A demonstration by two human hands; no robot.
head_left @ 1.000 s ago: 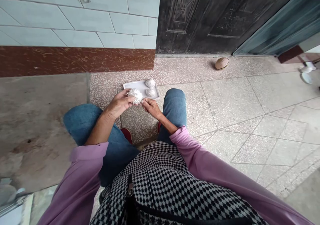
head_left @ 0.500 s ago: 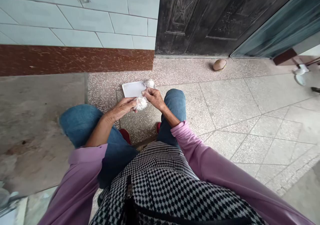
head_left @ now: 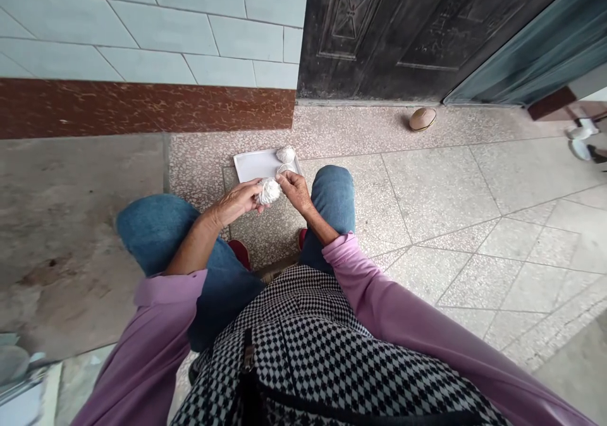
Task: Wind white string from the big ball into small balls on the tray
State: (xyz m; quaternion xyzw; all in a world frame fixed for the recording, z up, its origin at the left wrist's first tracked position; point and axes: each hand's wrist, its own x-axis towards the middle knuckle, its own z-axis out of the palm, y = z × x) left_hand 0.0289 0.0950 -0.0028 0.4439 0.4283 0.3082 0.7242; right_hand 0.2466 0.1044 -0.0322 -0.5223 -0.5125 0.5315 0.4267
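A ball of white yarn [head_left: 269, 191] rests in my left hand [head_left: 241, 200], its fingers and thumb closed around the near side. Just to the right, my right hand [head_left: 294, 190] pinches the yarn's strand close to the ball; the thin strand itself is hard to make out. Beyond both hands a white tray [head_left: 253, 165] lies on the floor. Another white yarn ball [head_left: 286, 154] sits at the tray's right end, and a further white ball [head_left: 284, 169] in front of it is partly hidden by my right fingers.
A tan rounded object with a dark rim [head_left: 422, 119] lies by the dark door [head_left: 360, 40]. The tiled wall [head_left: 156, 28] rises ahead on the left. My knees flank the tray area. Assorted items [head_left: 23, 375] are at the lower left, and white objects [head_left: 582, 136] at the far right.
My right hand has shifted slightly down and right around the ball, its fingers no longer over the ball's top. The second ball in the tray now shows. The view has tilted slightly.
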